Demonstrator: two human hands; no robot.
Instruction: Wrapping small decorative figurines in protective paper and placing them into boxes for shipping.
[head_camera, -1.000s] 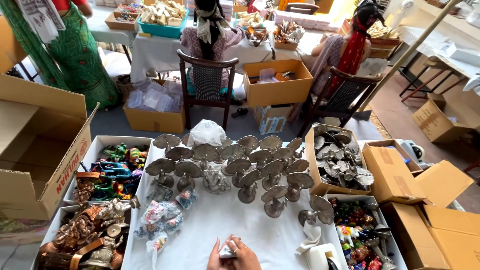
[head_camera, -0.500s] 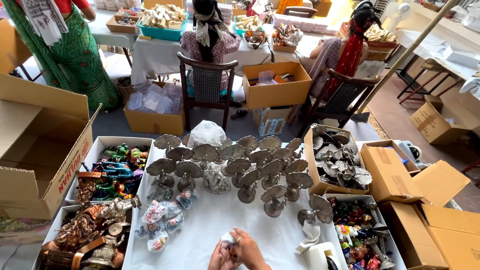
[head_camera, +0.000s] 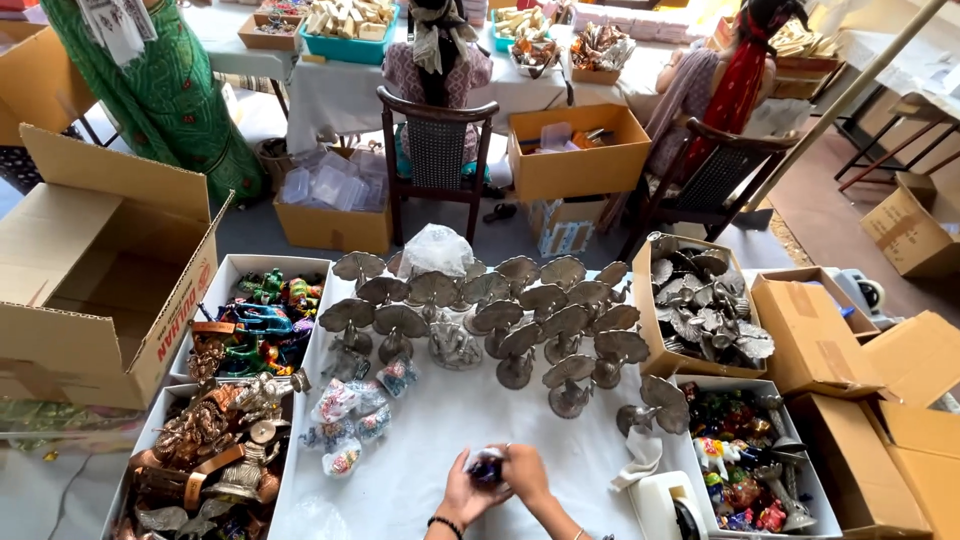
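Note:
My left hand and my right hand meet near the front edge of the white table. Together they hold a small dark, colourful figurine partly wrapped in clear plastic. Several grey metal peacock figures stand in rows just beyond my hands. To the left of my hands lie small plastic-wrapped painted figurines.
White trays with coloured figurines and copper-toned figures stand at left, beside an open cardboard box. At right sit a box of metal peacocks, a tray of painted pieces and cardboard boxes. Two seated people and one standing work beyond.
The camera view shifted downward, so my hands sit higher in frame. The white wrapping has come off the item, and a dark colourful figurine now shows between my fingers.

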